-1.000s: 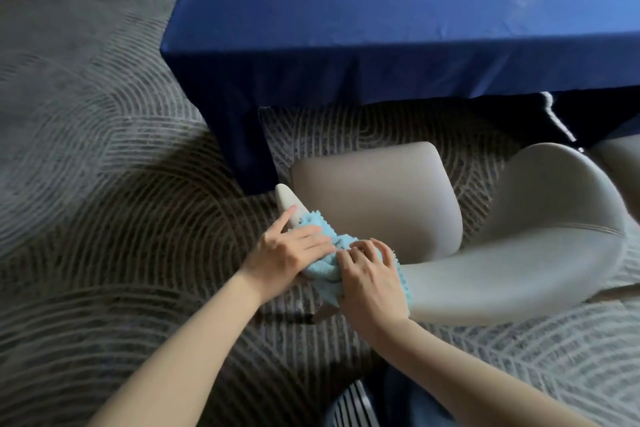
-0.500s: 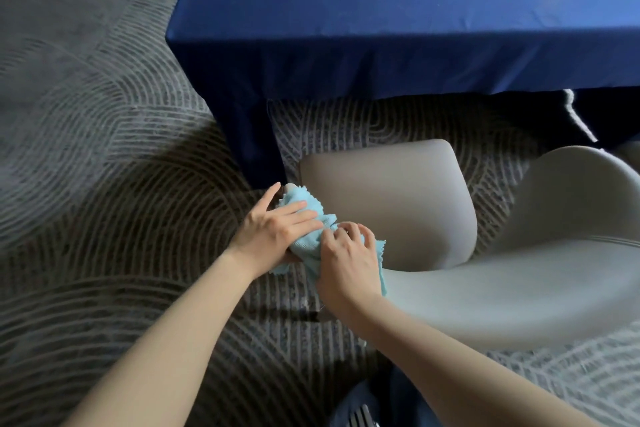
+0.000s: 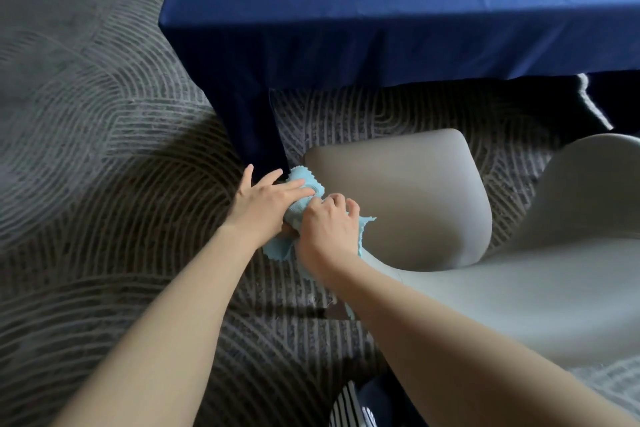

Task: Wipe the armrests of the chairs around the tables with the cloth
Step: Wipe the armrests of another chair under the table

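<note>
Since a second ago, both hands and the cloth (image 3: pixel 302 206) have been carried forward along the near armrest (image 3: pixel 381 265) of the grey chair (image 3: pixel 554 288), so that the armrest's front tip, bare before, is now covered by the blue fabric. The left hand (image 3: pixel 266 199) is laid over the front of the cloth with fingers nearly straight and the thumb spread, pressing down rather than clasping. The right hand (image 3: pixel 329 229) is curled round the cloth just behind it, its fingers hooked over the top, so the fabric is gripped against the armrest. Loose corners of the cloth are seen hanging below the left wrist and sticking out toward the seat (image 3: pixel 398 198). Behind the hands, a stretch of armrest is exposed, running back into the chair's shell. This armrest is judged to be close to finished, the stroke having reached its end; whether its underside has been covered cannot be told. The chair's far armrest is not visible, and nothing shows it has been wiped. Other chairs around the blue-draped table (image 3: pixel 381 10) are likely left to do, though none can be made out clearly above the patterned carpet (image 3: pixel 104 149).
</note>
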Demonstrator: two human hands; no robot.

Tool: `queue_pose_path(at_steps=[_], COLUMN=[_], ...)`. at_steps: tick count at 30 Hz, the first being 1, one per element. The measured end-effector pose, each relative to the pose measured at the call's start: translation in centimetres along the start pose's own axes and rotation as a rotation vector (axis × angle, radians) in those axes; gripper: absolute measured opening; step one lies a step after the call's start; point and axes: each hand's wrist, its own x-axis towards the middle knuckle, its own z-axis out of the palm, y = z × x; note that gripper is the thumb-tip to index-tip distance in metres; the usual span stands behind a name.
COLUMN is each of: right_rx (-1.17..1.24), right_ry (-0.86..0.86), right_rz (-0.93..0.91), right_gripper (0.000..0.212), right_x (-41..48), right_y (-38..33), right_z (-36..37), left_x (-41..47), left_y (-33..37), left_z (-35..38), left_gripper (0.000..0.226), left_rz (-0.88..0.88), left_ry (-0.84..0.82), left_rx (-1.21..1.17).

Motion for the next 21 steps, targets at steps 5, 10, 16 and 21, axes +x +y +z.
queue_pose_path(at_steps=[5,10,16,21], right_rx=[0.009,-0.014,-0.085,-0.149], right_ry=[-0.033,-0.063,-0.138,-0.112], right_rz=[0.017,0.007,-0.028,-0.066], right_gripper=[0.049,0.048,0.054,0.059], right_x=[0.8,0.5,-0.6,-2.9], right_y=[-0.4,-0.3,0.5,1.4], right_z=[-0.1,-0.1,-0.7,-0.7], left_x=[0.4,-0.4,-1.6,-2.8], left_y=[-0.3,0.7,2.5,4.2], left_z=[0.2,0.2,-0.5,-0.9], left_gripper=[0.068,0.070,0.059,0.052], left_rz=[-0.044,-0.084,-0.108,-0.023], left_ry=[-0.027,-0.028,0.022,0.099], left_rx=[-0.020,-0.105,-0.158,-0.099])
